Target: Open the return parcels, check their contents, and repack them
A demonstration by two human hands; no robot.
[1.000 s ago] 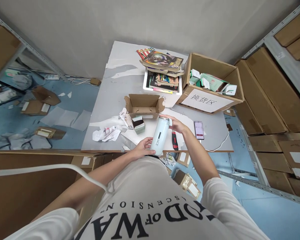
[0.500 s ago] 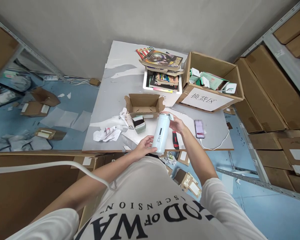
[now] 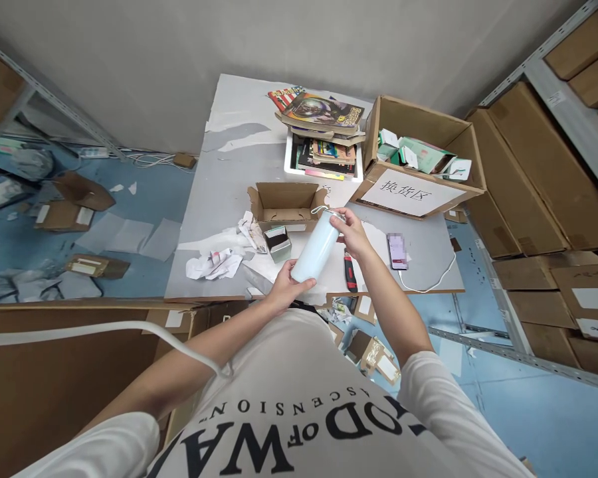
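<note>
A pale blue bottle (image 3: 317,248) is tilted between my two hands above the table's front edge, its capped top pointing away and to the right. My left hand (image 3: 285,287) grips its lower end. Around the cap end closes my right hand (image 3: 351,232), and a thin strap loop sticks out there. The side facing up is plain, with no lettering in sight. Just left of the bottle stands a small open box (image 3: 278,244) with a dark inside. Behind it lies an open cardboard box (image 3: 286,199). A red and black utility knife (image 3: 349,272) rests near my right forearm.
Crumpled paper (image 3: 214,263) lies at the table's left front. Magazines (image 3: 323,114) are piled on a white bin, beside a large carton (image 3: 421,189) of small boxes. A phone (image 3: 397,251) with a cable lies to the right. Shelves of cartons (image 3: 533,166) stand on the right.
The bottle has been rolled so its printed word no longer shows, and it leans further right. My right hand has moved onto the cap; the strap loop now points the other way.
</note>
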